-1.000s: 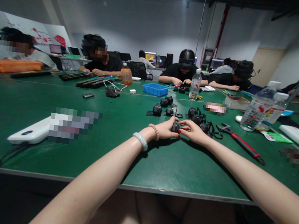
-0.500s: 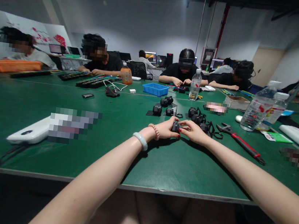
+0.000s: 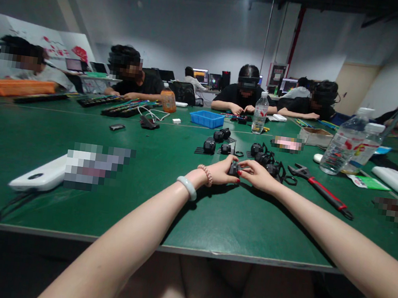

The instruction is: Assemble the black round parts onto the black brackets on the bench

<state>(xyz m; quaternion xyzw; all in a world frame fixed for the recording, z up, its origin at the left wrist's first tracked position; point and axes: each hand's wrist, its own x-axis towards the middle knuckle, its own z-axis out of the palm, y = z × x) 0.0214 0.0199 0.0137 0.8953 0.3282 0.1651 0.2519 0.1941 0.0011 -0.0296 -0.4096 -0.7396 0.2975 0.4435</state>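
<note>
Between my hands, just above or on the green table (image 3: 211, 224), is a small black plastic part (image 3: 233, 168). My left hand (image 3: 220, 170) is closed round it from the left, thumb and fingers on its sides. From the right, the fingertips of my right hand (image 3: 258, 175) pinch the same part. Beyond my hands lie several similar black round fittings with flat tabs, one black fitting (image 3: 209, 145) at the left and another black fitting (image 3: 272, 169) by my right wrist. A loose black ring (image 3: 290, 180) rests beside it.
To the right lies an adjustable wrench (image 3: 325, 190) with red and black handles. Water bottles (image 3: 344, 141) stand behind it. A blue tray (image 3: 206, 119) sits farther back, and a white device (image 3: 45, 173) with a cable lies at left. Several people work across the table.
</note>
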